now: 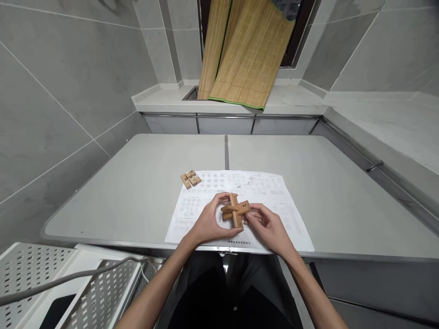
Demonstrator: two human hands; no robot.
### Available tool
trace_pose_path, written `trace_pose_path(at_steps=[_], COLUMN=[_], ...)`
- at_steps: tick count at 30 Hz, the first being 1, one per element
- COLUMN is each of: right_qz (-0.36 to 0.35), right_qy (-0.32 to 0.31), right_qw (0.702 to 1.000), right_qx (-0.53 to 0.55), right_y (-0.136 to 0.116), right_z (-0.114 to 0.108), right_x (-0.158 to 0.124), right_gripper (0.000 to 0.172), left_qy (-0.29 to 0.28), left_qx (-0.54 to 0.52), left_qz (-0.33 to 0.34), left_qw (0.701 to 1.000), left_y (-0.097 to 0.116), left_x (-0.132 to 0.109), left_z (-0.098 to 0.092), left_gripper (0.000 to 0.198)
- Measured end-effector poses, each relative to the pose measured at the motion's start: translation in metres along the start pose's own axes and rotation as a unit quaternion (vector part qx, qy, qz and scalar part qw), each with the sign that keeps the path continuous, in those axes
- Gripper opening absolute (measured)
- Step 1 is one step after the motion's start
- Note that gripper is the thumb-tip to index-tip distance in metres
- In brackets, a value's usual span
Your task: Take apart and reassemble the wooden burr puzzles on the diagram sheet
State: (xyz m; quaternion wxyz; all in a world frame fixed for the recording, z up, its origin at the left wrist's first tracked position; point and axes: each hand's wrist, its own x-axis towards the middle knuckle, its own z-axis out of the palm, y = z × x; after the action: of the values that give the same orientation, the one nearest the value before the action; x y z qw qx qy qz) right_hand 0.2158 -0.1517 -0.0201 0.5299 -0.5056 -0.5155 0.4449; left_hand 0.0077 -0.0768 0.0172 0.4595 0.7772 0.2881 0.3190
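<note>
Several interlocked wooden pieces form a cross-shaped wooden puzzle [235, 211], held above a printed paper sheet [206, 228]. My left hand [211, 221] grips it from the left, thumb at its lower end and fingers at its upper end. On the right, my right hand [269, 226] pinches the end of the piece marked 2, its fingers closed. A few more notched wooden pieces [190, 179] lie together at the sheet's upper left corner, touched by neither hand.
The grey folding table [137, 183] has a seam down its middle. White perforated baskets [41, 265] with a grey cable stand beside its front left edge. Behind it, bamboo mats [250, 59] lean over a ledge.
</note>
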Motion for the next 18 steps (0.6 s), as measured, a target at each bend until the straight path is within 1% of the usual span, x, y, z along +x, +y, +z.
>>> trace_pose_path(at_steps=[2, 4, 6, 10, 14, 18], right_qz=[-0.022, -0.023, -0.011, 0.02, 0.059, 0.092], right_qy=[0.034, 0.052, 0.039, -0.015, -0.062, -0.068], right_qw=[0.999, 0.998, 0.999, 0.999, 0.996, 0.993], right_qx=[-0.02, -0.027, -0.027, -0.036, -0.007, 0.024], right_y=[-0.003, -0.006, -0.01, -0.017, -0.021, -0.02], right_z=[-0.001, -0.003, -0.003, -0.001, 0.002, 0.002], right_x=[0.0, 0.0, 0.001, 0.003, 0.006, 0.006], right_gripper=[0.033, 0.033, 0.035, 0.041, 0.048, 0.049], left_qy=[0.003, 0.009, 0.008, -0.004, 0.006, 0.003], left_qx=[-0.029, -0.029, -0.004, 0.059, 0.088, 0.103], left_qz=[0.013, 0.019, 0.018, 0.011, 0.021, 0.019], left_qw=[0.999, 0.999, 1.0, 0.998, 0.996, 0.994], left_y=[-0.001, -0.002, -0.001, 0.001, 0.001, -0.001], left_x=[0.0, 0.0, 0.0, -0.001, -0.002, -0.002], left_z=[0.001, 0.001, 0.001, 0.002, 0.002, 0.002], left_gripper=[0.08, 0.079, 0.081, 0.082, 0.084, 0.083])
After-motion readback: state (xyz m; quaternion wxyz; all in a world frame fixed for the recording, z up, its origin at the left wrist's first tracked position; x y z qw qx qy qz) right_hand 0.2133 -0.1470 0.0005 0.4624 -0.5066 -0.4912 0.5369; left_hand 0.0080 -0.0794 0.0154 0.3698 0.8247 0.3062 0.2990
